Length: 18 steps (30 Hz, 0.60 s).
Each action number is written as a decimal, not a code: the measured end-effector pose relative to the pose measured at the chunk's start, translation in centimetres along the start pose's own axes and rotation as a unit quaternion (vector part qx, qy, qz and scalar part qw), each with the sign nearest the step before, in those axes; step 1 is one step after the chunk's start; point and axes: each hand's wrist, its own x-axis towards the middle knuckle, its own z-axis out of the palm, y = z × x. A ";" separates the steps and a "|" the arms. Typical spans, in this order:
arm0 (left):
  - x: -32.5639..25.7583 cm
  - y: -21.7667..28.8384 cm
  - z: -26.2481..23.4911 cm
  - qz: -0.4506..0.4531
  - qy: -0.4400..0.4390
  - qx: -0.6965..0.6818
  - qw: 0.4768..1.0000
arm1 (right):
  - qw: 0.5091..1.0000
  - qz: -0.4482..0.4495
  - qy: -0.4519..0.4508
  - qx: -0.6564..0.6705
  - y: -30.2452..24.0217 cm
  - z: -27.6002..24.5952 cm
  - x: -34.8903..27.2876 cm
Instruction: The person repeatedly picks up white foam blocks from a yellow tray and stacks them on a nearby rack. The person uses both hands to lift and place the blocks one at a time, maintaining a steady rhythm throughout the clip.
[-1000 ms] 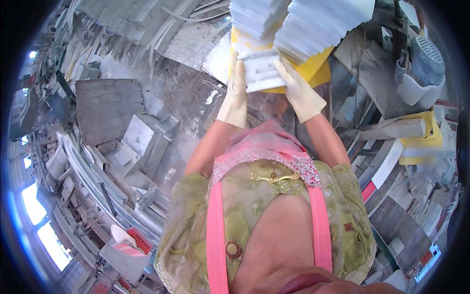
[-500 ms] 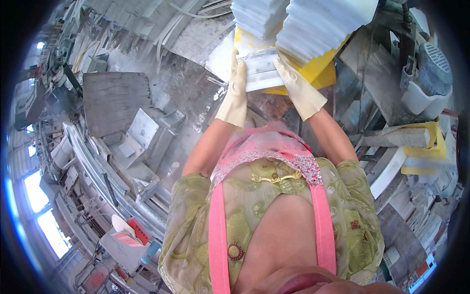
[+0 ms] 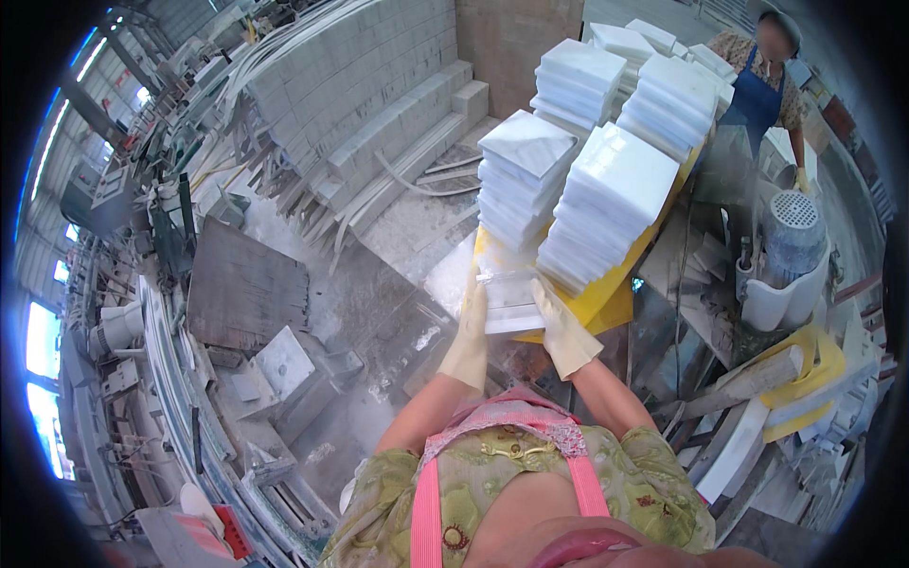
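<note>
Cream rubber gloves cover both hands. Between them is a short stack of white marble-like tiles (image 3: pixel 511 308) with grey streaks. My left hand (image 3: pixel 470 331) grips the left side of this stack, and my right hand (image 3: pixel 565 331) grips its right side, thumbs toward the top. The stack sits at the near end of a yellow sheet (image 3: pixel 601 308); whether it rests on the sheet or is held just above cannot be seen. Just beyond stand a tall pile of white tiles (image 3: pixel 521 180) and another pile (image 3: pixel 609 204) to its right.
Further piles of white tiles (image 3: pixel 663 104) stand behind. A person in a blue apron (image 3: pixel 755 99) is at the far right. On the right is a dusty motor-like machine (image 3: pixel 793 237) in a white holder. Stone blocks (image 3: pixel 379 123) line the far left; a dark board (image 3: pixel 246 284) leans nearer.
The view has tilted up, bringing the tile piles' tops and the other person into sight. Both hands remain on the sides of the small tile stack.
</note>
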 end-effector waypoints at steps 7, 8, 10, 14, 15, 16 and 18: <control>-0.3 4.9 -0.8 -0.012 0.004 0.271 0.963 | 0.997 0.000 0.011 -0.075 -2.7 0.6 -1.2; 0.0 6.6 -0.8 0.024 -0.023 0.372 0.928 | 0.996 -0.006 0.014 -0.088 -2.9 0.7 -1.0; 0.6 9.9 -0.6 0.048 -0.068 0.573 0.815 | 0.993 -0.016 0.022 -0.113 -3.3 0.9 -0.7; 1.6 12.4 2.4 0.168 -0.215 0.702 0.657 | 0.991 -0.015 0.031 -0.133 -4.6 1.2 -0.9; 1.8 12.4 3.1 0.217 -0.227 0.731 0.606 | 0.991 -0.018 0.030 -0.127 -5.0 1.3 -1.2; 2.0 12.2 3.8 0.226 -0.256 0.764 0.548 | 0.991 -0.017 0.028 -0.129 -5.5 1.4 -1.5; 2.4 11.7 4.8 0.156 -0.262 0.761 0.573 | 0.993 0.001 0.026 -0.113 -6.4 1.8 -2.1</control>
